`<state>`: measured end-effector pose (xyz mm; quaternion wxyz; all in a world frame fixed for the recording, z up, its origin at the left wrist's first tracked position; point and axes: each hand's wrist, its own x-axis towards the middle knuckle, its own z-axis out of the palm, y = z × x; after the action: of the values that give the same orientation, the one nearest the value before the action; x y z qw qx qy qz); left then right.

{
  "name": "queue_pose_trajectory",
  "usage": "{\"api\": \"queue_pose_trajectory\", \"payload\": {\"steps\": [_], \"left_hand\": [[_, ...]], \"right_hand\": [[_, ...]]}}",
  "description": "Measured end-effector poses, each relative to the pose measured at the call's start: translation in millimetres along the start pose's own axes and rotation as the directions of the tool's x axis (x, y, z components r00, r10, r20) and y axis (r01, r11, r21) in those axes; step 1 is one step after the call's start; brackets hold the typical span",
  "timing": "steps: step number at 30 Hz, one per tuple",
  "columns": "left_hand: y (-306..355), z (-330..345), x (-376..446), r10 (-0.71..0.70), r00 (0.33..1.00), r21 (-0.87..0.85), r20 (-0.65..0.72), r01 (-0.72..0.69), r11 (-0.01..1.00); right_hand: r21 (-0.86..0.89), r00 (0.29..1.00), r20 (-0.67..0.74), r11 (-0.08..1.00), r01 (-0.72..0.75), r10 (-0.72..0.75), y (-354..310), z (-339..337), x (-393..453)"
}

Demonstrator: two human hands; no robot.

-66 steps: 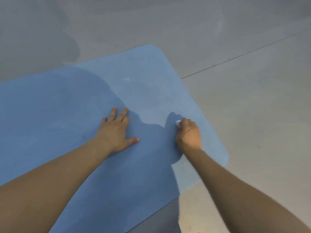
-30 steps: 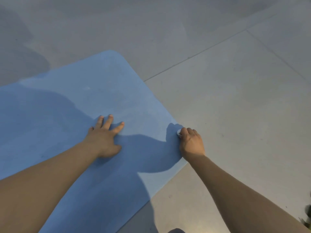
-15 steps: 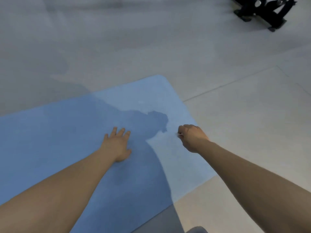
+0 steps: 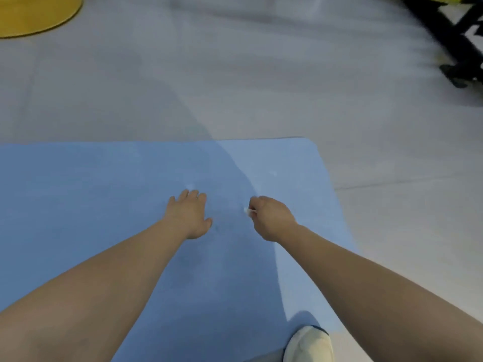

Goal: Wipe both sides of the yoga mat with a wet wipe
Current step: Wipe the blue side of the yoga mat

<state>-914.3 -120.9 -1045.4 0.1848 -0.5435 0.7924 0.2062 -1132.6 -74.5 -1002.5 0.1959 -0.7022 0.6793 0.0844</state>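
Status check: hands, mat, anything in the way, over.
Left hand flat on blue yoga mat. Right hand gripping wet wipe above it. Shoe at near edge.

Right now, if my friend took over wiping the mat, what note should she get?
Left hand: flat, fingers straight, resting on the blue yoga mat.
Right hand: curled round a small white wet wipe, over the mat near its right end.
Mat lies flat on the grey floor; a shoe is at its near edge.
Done: wiping of the top face under way; can't tell how much.
Left: finish this face, flip the mat, wipe the other side.
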Motion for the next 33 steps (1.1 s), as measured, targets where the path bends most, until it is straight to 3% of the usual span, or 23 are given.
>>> {"api": "queue_pose_trajectory", "payload": {"steps": [3, 8, 12, 17, 26, 33], "left_hand": [[-22.7, 21.2, 23.0, -0.078, 0.995, -0.032, -0.055, 0.077, 0.997], [-53.6, 24.0, 108.3, -0.217, 0.946, -0.178, -0.242, 0.177, 0.968], [-63.8, 42.6, 136.5, -0.244, 0.89, -0.188, -0.386, 0.183, 0.965], [-66.0, 40.0, 131.9, -0.249, 0.891, -0.218, -0.38, 0.176, 0.96], [-67.1, 47.4, 136.3, -0.228, 0.858, -0.217, -0.46, 0.14, 0.966], [-67.4, 46.0, 137.2, -0.26, 0.873, -0.185, -0.413, 0.199, 0.962]], "right_hand": [[0.012, 0.998, -0.033, 0.998, 0.056, -0.056, -1.5, 41.5, 18.9], [0.103, 0.962, -0.266, 0.991, 0.088, -0.058, 1.7, 73.7, 67.5], [0.102, 0.9, -0.427, 0.985, 0.14, -0.084, -2.6, 77.5, 121.3], [0.231, 0.902, -0.432, 0.965, 0.126, -0.014, -25.9, 61.4, 157.2], [0.321, 0.93, -0.366, 0.933, 0.163, -0.037, -67.9, 60.3, 220.4], [0.265, 0.929, -0.363, 0.949, 0.173, -0.069, -70.3, 64.5, 222.4]]}}
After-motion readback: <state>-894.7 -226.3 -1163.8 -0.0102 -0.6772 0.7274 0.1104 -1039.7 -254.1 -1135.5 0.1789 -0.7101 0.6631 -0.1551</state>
